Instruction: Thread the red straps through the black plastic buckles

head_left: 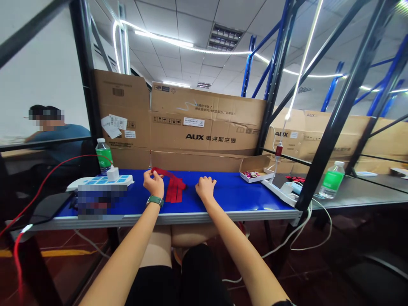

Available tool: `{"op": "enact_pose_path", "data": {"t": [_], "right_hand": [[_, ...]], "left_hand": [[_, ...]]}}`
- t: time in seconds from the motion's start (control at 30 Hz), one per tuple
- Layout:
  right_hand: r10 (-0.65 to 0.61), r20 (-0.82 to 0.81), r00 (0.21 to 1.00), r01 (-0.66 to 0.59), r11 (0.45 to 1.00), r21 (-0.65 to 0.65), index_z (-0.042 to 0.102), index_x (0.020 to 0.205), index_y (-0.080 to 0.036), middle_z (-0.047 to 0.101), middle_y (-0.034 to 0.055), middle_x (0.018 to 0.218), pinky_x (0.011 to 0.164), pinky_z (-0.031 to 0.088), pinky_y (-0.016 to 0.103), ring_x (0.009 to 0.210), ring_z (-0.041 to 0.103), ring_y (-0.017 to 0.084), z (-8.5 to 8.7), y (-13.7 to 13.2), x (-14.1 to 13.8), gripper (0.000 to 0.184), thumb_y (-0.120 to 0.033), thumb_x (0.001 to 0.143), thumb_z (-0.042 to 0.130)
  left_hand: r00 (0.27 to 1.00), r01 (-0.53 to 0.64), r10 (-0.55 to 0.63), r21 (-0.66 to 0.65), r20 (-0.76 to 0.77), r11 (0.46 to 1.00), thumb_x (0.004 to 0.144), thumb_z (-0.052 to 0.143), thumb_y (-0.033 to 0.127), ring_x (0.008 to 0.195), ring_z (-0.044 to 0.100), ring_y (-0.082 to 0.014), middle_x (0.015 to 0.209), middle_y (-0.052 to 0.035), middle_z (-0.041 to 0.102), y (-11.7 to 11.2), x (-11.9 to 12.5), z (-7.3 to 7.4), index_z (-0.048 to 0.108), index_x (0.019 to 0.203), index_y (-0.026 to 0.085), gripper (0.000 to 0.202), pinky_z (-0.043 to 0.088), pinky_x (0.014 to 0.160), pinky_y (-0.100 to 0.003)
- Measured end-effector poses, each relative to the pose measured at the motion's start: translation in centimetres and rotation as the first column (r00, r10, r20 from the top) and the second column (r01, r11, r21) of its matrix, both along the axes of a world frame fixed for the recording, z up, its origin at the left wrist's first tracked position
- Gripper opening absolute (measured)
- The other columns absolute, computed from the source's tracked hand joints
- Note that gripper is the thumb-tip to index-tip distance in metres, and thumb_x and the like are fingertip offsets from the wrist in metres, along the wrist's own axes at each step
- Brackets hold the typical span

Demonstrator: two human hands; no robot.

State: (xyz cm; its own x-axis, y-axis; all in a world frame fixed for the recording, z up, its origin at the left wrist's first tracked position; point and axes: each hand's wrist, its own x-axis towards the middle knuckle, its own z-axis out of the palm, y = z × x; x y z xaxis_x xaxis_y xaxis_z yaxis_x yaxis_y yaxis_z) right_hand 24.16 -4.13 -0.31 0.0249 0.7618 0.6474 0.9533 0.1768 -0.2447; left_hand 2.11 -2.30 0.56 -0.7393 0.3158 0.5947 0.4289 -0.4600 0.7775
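A bunch of red ribbon strips (174,187) lies on the blue tabletop (232,195) in front of me. My left hand (153,182), with a green watch on its wrist, is closed in a pinch on the upper end of a red strip. My right hand (205,188) rests on the blue surface just right of the strips, fingers curled under, with nothing seen in it.
A white power strip (98,181) with a charger and a green bottle (104,155) stand at left. A small open box (255,175), another power strip (280,191) and a second bottle (331,179) are at right. Cardboard boxes (204,123) wall the back. A seated person (54,131) is at far left.
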Motion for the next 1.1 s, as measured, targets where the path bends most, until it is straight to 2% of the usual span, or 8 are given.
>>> {"op": "enact_pose_path", "data": {"t": [0.13, 0.23, 0.33, 0.57, 0.77, 0.97, 1.03, 1.1], "right_hand": [[0.234, -0.014, 0.972, -0.233, 0.972, 0.019, 0.063, 0.107, -0.021, 0.066, 0.0121, 0.106, 0.090, 0.035, 0.040, 0.103, 0.055, 0.027, 0.3, -0.3, -0.3, 0.020, -0.024, 0.096, 0.047], [0.554, 0.061, 0.830, -0.550, 0.832, -0.067, 0.060, 0.118, -0.025, 0.066, 0.0063, 0.116, 0.092, 0.036, 0.034, 0.108, 0.056, 0.022, 0.5, -0.7, -1.1, 0.026, -0.037, 0.102, 0.043], [0.665, 0.088, 0.742, -0.646, 0.744, -0.174, 0.061, 0.119, -0.026, 0.068, 0.0067, 0.116, 0.093, 0.037, 0.034, 0.108, 0.058, 0.023, 0.3, -1.0, -1.7, 0.035, -0.052, 0.096, 0.055], [0.627, 0.077, 0.775, -0.607, 0.773, -0.185, 0.067, 0.100, -0.022, 0.073, 0.0022, 0.100, 0.089, 0.037, 0.030, 0.098, 0.062, 0.020, -0.5, 0.2, -1.4, 0.013, -0.025, 0.088, 0.065], [0.540, 0.128, 0.832, -0.514, 0.837, -0.190, 0.065, 0.103, -0.022, 0.071, 0.0028, 0.099, 0.085, 0.035, 0.031, 0.099, 0.060, 0.020, 0.3, -0.1, -0.8, 0.019, -0.019, 0.087, 0.056], [0.200, 0.192, 0.961, -0.176, 0.975, -0.132, 0.067, 0.093, -0.018, 0.069, 0.0112, 0.100, 0.088, 0.032, 0.039, 0.100, 0.056, 0.026, 1.2, -0.7, -0.3, 0.021, -0.019, 0.093, 0.045], [0.071, 0.161, 0.984, -0.055, 0.993, -0.102, 0.067, 0.093, -0.017, 0.068, 0.0149, 0.103, 0.090, 0.031, 0.043, 0.104, 0.053, 0.029, 1.2, -0.8, -0.2, 0.023, -0.021, 0.094, 0.044], [0.068, 0.136, 0.988, -0.060, 0.996, -0.064, 0.067, 0.099, -0.017, 0.067, 0.0156, 0.108, 0.092, 0.031, 0.044, 0.109, 0.050, 0.030, 1.1, -1.0, -0.4, 0.025, -0.024, 0.096, 0.043]], "left_hand": [[0.990, 0.090, -0.090, -0.007, -0.107, 0.996, 0.095, 0.051, 0.030, 0.057, 0.067, -0.0114, 0.096, -0.0078, 0.070, -0.3, 0.4, 0.0, 0.058, 0.105, 0.015, 0.019, 0.051, 0.055, -0.021], [0.972, 0.128, -0.131, -0.027, -0.194, 0.991, 0.095, 0.051, 0.031, 0.058, 0.069, -0.0130, 0.094, -0.0080, 0.070, -0.7, 0.8, 0.1, 0.059, 0.102, 0.015, 0.019, 0.051, 0.056, -0.021], [0.962, 0.137, -0.142, -0.036, -0.234, 0.990, 0.095, 0.052, 0.030, 0.060, 0.070, -0.0143, 0.091, -0.0082, 0.071, -0.9, 1.0, 0.1, 0.059, 0.100, 0.016, 0.017, 0.050, 0.056, -0.022], [0.979, 0.110, -0.113, -0.026, -0.170, 0.994, 0.094, 0.052, 0.030, 0.059, 0.069, -0.0132, 0.092, -0.0073, 0.070, -0.7, 0.8, 0.1, 0.058, 0.099, 0.015, 0.016, 0.049, 0.055, -0.021], [0.995, -0.015, 0.017, 0.022, -0.098, 1.000, 0.093, 0.053, 0.026, 0.063, 0.065, -0.0124, 0.099, -0.0094, 0.068, -0.8, 0.6, 0.4, 0.059, 0.102, 0.015, 0.016, 0.050, 0.058, -0.023], [0.995, -0.092, 0.090, 0.066, 0.032, 0.994, 0.091, 0.054, 0.022, 0.061, 0.064, -0.0114, 0.099, -0.0089, 0.067, -0.8, 0.0, 0.6, 0.058, 0.103, 0.014, 0.015, 0.051, 0.054, -0.022], [0.999, -0.038, 0.038, 0.064, -0.007, 0.997, 0.092, 0.055, 0.024, 0.059, 0.064, -0.0107, 0.098, -0.0082, 0.067, -0.9, 0.2, 0.6, 0.058, 0.102, 0.014, 0.015, 0.051, 0.053, -0.021], [0.995, 0.059, -0.054, 0.048, -0.089, 0.997, 0.093, 0.055, 0.027, 0.056, 0.064, -0.0095, 0.097, -0.0076, 0.068, -1.2, 0.6, 0.7, 0.058, 0.103, 0.014, 0.016, 0.050, 0.051, -0.020]]}}
